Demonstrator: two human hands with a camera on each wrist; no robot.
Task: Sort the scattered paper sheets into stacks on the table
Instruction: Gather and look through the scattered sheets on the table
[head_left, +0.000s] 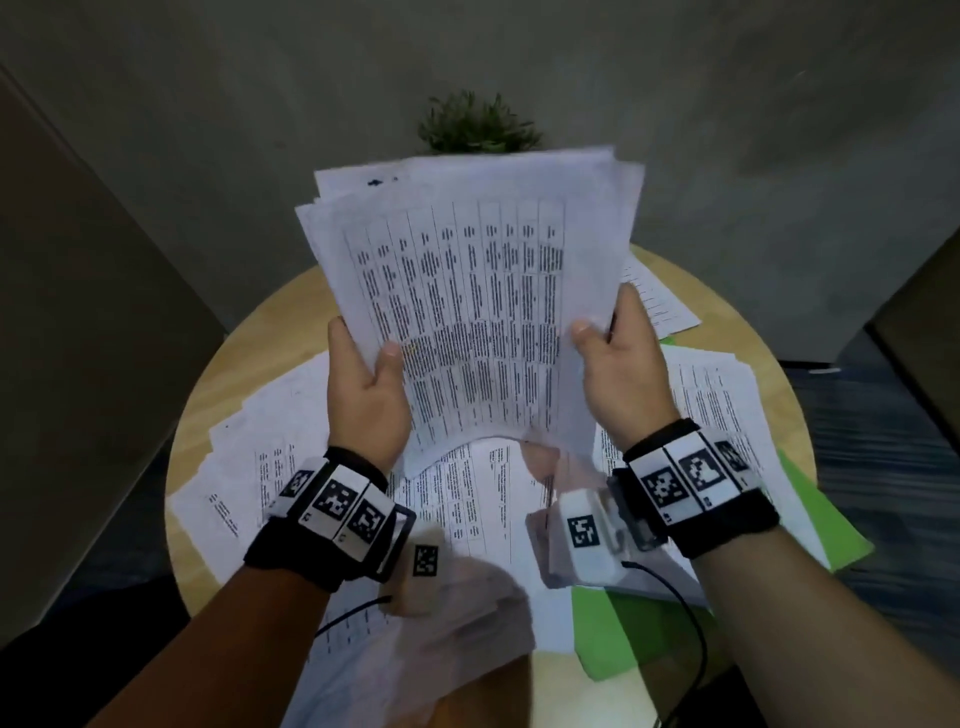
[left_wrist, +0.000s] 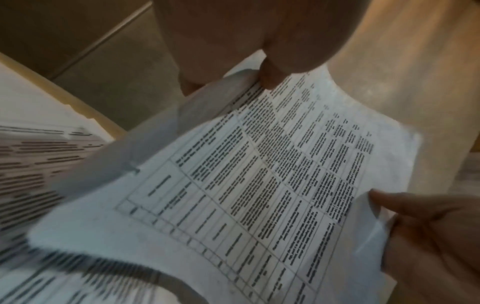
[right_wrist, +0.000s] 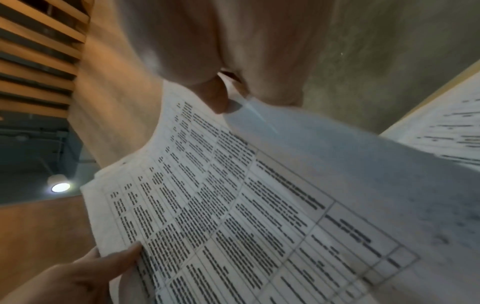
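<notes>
I hold a bundle of white printed sheets (head_left: 467, 291) upright above the round wooden table (head_left: 270, 332); its front page carries a table of text. My left hand (head_left: 363, 374) grips the bundle's left edge, thumb on the front. My right hand (head_left: 613, 353) grips the right edge the same way. In the left wrist view the bundle (left_wrist: 272, 185) fills the middle and my left hand (left_wrist: 265, 70) pinches it at the top. In the right wrist view the bundle (right_wrist: 233, 216) runs from my right hand (right_wrist: 221, 96) down to my left hand (right_wrist: 85, 271). More printed sheets (head_left: 467, 499) lie scattered on the table below.
Green sheets or folders (head_left: 826, 525) stick out from under the papers at the table's right and front. A small green plant (head_left: 475, 124) stands behind the bundle at the table's far side, against a grey wall. Loose papers cover most of the tabletop.
</notes>
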